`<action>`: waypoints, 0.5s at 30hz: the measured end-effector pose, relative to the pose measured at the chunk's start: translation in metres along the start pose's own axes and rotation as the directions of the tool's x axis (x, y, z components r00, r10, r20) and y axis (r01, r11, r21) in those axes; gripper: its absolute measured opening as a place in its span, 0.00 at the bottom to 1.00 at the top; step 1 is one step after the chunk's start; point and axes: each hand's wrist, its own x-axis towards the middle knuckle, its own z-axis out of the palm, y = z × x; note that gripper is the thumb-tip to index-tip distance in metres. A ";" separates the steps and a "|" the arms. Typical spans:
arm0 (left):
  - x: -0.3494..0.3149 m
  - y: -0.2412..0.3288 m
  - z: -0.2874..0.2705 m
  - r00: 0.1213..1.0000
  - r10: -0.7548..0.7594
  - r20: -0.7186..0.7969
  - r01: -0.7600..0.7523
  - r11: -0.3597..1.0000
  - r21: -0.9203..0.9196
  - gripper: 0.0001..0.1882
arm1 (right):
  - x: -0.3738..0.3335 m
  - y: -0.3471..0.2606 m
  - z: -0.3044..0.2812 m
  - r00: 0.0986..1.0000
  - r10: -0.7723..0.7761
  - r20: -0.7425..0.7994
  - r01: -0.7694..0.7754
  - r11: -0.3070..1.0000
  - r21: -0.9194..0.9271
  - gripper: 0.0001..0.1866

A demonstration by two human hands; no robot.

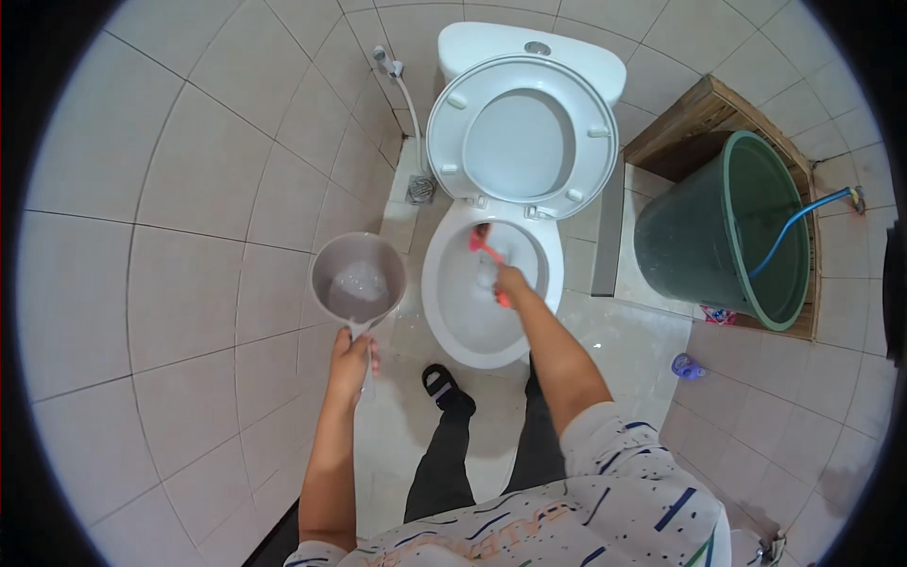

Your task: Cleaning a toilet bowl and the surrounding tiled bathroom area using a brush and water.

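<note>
My left hand (352, 363) is closed round the handle of a greyish water dipper (326, 260), which has white suds inside. The dipper is held to the left of the toilet bowl (435, 312). Over the bowl, my right hand (510, 286) grips a pink-red toilet brush (489, 251). Its dark bristles touch or come close to the inner wall at the far left of the bowl. Some foam lies in the bowl beside the brush. The seat and lid (444, 142) stand raised against the white tank (491, 42).
A bidet sprayer (385, 61) hangs on the left wall, above a floor drain (420, 189). At right, a big green bucket (680, 241) has a blue hose (798, 215) in it, beside a low ledge (607, 231). A purple bottle (688, 367) rests on the wet-looking floor (633, 340).
</note>
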 end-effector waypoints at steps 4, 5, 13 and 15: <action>0.009 -0.030 -0.050 0.995 -0.100 0.018 0.100 0.995 -0.011 0.03 | -0.045 -0.006 0.103 0.987 -0.156 0.044 0.156 0.847 -0.508 0.11; 0.010 -0.036 -0.060 0.994 -0.108 0.021 0.109 0.994 -0.016 0.03 | -0.072 0.002 0.114 0.986 0.140 0.091 -0.138 0.990 -0.034 0.12; 0.007 -0.066 -0.073 0.964 -0.242 0.112 0.247 0.968 -0.039 0.03 | -0.022 -0.002 0.089 0.988 0.156 -0.025 -0.157 0.987 -0.040 0.11; 0.006 -0.067 -0.071 0.956 -0.266 0.126 0.274 0.961 -0.049 0.03 | 0.004 -0.012 0.095 0.879 0.474 0.056 -0.456 0.799 0.393 0.11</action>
